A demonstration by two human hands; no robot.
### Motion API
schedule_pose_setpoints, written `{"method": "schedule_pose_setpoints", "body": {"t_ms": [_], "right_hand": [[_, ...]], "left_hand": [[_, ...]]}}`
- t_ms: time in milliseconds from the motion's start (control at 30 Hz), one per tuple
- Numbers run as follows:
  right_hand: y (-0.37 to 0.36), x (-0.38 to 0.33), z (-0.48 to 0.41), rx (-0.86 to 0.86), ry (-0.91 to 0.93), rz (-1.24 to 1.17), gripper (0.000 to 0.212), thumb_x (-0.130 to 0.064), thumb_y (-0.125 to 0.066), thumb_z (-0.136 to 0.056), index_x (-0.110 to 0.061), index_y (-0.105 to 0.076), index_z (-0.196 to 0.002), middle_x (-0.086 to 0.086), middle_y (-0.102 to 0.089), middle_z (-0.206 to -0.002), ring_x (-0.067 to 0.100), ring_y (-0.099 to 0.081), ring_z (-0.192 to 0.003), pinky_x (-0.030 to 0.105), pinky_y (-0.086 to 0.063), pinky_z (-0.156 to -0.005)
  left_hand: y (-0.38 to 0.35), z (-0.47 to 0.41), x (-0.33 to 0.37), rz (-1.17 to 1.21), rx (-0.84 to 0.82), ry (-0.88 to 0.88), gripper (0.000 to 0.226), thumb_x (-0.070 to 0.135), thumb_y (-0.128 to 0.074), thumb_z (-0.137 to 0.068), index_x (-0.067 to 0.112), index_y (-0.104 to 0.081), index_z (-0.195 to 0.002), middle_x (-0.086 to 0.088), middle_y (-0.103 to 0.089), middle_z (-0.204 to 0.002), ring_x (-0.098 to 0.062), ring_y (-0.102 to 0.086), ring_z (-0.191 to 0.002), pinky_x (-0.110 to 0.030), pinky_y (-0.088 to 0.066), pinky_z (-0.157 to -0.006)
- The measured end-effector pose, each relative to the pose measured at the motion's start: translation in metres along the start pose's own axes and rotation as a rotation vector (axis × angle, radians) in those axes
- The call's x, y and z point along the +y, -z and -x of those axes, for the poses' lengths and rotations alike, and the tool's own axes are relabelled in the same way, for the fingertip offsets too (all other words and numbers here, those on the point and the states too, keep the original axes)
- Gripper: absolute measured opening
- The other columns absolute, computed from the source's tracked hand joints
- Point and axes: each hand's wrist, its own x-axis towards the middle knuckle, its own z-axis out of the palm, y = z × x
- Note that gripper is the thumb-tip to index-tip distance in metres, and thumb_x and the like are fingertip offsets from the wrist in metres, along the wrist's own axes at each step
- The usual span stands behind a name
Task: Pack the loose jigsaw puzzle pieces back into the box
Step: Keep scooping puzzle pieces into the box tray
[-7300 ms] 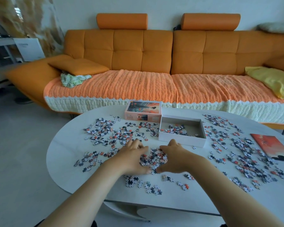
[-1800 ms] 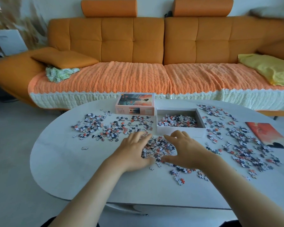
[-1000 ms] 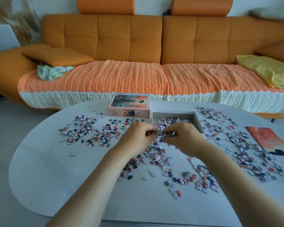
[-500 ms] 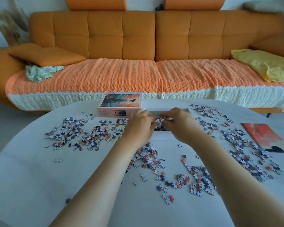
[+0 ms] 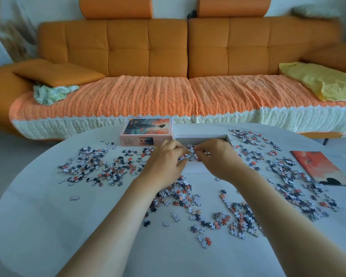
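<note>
Up from the table (image 5: pixel 48 216), your left hand (image 5: pixel 164 162) and right hand (image 5: pixel 218 159) now hang over the box (image 5: pixel 200 135), fingers (image 5: pixel 177 147) pinching a clump of pieces (image 5: pixel 191 153).

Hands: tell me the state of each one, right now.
Left hand: fingers curled round a clump of puzzle pieces, over the open box.
Right hand: fingers pinch the same clump from the other side.
</note>
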Motion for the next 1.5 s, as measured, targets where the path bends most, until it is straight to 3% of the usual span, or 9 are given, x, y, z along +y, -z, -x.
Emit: {"method": "schedule_pose_setpoints", "body": {"t_ms": [100,233,333,533,700,900,1133,1333,1500], "right_hand": [[0.003,-0.009,0.003,0.099,0.125,-0.037,0.019,-0.017,-0.060,-0.090,-0.022,-0.075,-0.101,-0.003,-0.066,-0.094,0.015,-0.059,-0.080,0.029,-0.048,-0.074],[0.001,-0.037,0.018,-0.092,0.261,-0.017,0.021,-0.017,-0.061,-0.091,-0.025,-0.073,-0.105,-0.008,-0.068,-0.103,-0.007,-0.048,-0.066,0.023,-0.050,-0.078],[-0.012,-0.051,0.031,-0.277,0.273,0.081,0.031,-0.035,-0.060,-0.091,-0.030,-0.065,-0.121,-0.009,-0.061,-0.123,0.005,-0.058,-0.097,0.026,-0.048,-0.087],[-0.049,-0.088,0.060,-0.434,0.251,0.274,0.059,-0.064,-0.040,-0.092,-0.037,-0.035,-0.144,0.003,-0.030,-0.154,0.025,-0.026,-0.140,0.047,-0.023,-0.115],[-0.068,-0.117,0.070,-0.273,0.244,0.338,0.055,-0.055,-0.032,-0.097,-0.028,-0.035,-0.144,0.007,-0.033,-0.150,0.028,-0.028,-0.137,0.047,-0.023,-0.113],[-0.088,-0.143,0.081,-0.425,0.353,0.162,0.052,-0.055,-0.032,-0.097,-0.038,-0.029,-0.146,0.004,-0.016,-0.160,0.024,-0.012,-0.147,0.042,-0.013,-0.117],[-0.087,-0.128,0.074,-0.162,0.353,0.140,0.026,-0.031,-0.046,-0.095,-0.025,-0.071,-0.098,-0.004,-0.064,-0.098,0.023,-0.059,-0.095,0.032,-0.046,-0.085],[-0.084,-0.128,0.077,-0.137,0.372,0.067,0.027,-0.040,-0.051,-0.092,-0.029,-0.071,-0.107,-0.004,-0.064,-0.116,0.021,-0.055,-0.106,0.037,-0.042,-0.094],[-0.093,-0.148,0.084,-0.288,0.498,0.022,0.035,-0.053,-0.057,-0.088,-0.036,-0.066,-0.117,-0.009,-0.057,-0.122,0.017,-0.049,-0.111,0.036,-0.038,-0.096]], "left_hand": [[0.013,0.017,-0.005,0.031,0.002,0.024,0.034,0.027,-0.054,-0.097,0.023,-0.058,-0.130,0.010,-0.049,-0.123,-0.010,-0.039,-0.120,-0.028,-0.038,-0.099],[0.033,0.049,-0.015,0.022,-0.073,0.089,0.023,0.030,-0.056,-0.095,0.029,-0.060,-0.117,0.016,-0.046,-0.113,-0.004,-0.046,-0.108,-0.024,-0.044,-0.086],[0.050,0.069,-0.023,0.066,-0.203,0.203,0.015,0.031,-0.057,-0.094,0.035,-0.059,-0.108,0.022,-0.045,-0.108,0.000,-0.050,-0.090,-0.025,-0.045,-0.075],[0.088,0.122,-0.054,0.069,-0.429,0.361,0.011,0.039,-0.067,-0.082,0.043,-0.060,-0.089,0.019,-0.050,-0.099,0.000,-0.051,-0.085,-0.028,-0.047,-0.082],[0.117,0.179,-0.085,0.022,-0.491,0.440,0.061,0.068,-0.074,-0.051,0.049,-0.054,-0.105,0.022,-0.040,-0.111,0.001,-0.038,-0.108,-0.028,-0.039,-0.097],[0.111,0.203,-0.098,0.022,-0.344,0.465,0.096,0.088,-0.065,-0.042,0.049,-0.046,-0.127,0.017,-0.032,-0.118,-0.006,-0.025,-0.122,-0.028,-0.027,-0.107],[0.073,0.172,-0.071,0.041,-0.189,0.329,0.046,0.066,-0.062,-0.079,0.036,-0.058,-0.114,0.015,-0.044,-0.112,-0.007,-0.035,-0.113,-0.032,-0.036,-0.098],[0.100,0.174,-0.067,0.132,-0.227,0.379,0.008,0.042,-0.061,-0.087,0.035,-0.063,-0.085,0.018,-0.054,-0.090,-0.001,-0.050,-0.085,-0.026,-0.044,-0.074],[0.126,0.205,-0.078,0.212,-0.523,0.504,0.024,0.040,-0.082,-0.059,0.034,-0.070,-0.079,0.014,-0.065,-0.070,0.001,-0.055,-0.060,-0.021,-0.048,-0.063]]}}
